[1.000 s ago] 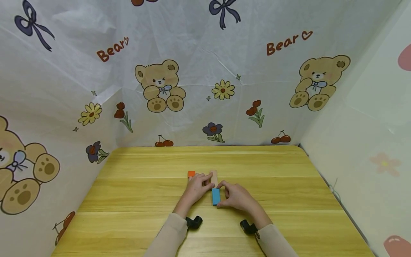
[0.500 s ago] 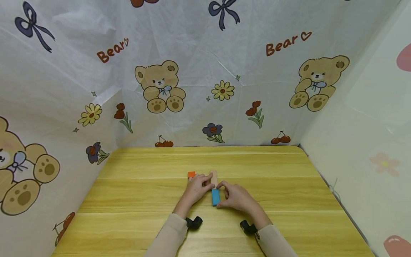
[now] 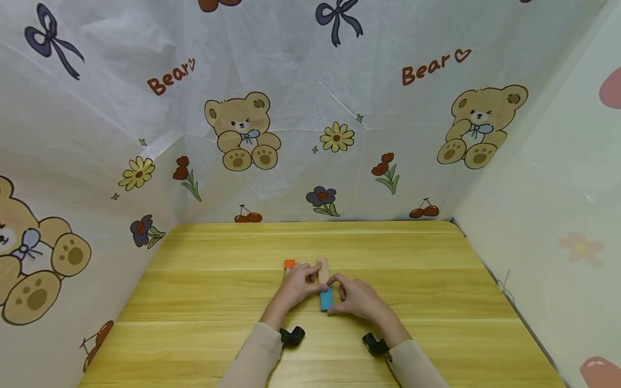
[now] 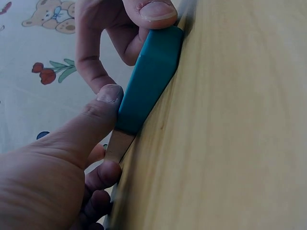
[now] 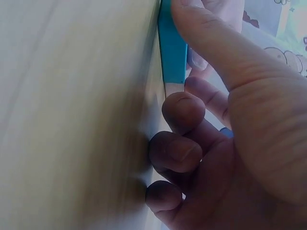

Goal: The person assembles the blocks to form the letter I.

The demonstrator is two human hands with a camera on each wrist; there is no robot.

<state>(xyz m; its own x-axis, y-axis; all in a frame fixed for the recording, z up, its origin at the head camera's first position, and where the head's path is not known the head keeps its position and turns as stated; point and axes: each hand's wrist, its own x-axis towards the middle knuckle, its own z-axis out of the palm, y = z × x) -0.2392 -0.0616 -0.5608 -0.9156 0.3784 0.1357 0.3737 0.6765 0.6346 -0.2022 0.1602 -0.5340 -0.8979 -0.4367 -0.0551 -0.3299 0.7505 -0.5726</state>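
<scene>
In the frame's lower centre, your right hand (image 3: 360, 298) pinches the blue block (image 3: 326, 303) by its ends between bent thumb and index finger. Your left hand (image 3: 295, 285) curves, thumb touching that block; its grip on the plain wooden block (image 3: 324, 275) is unclear. The blue block looks light, rigid, perhaps slick; its short ends should hold well.

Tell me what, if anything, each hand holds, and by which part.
The right hand pinches the blue block by its ends, thumb at the near one. The left hand touches it with its thumb; any hold on the wooden block is unclear.
</scene>
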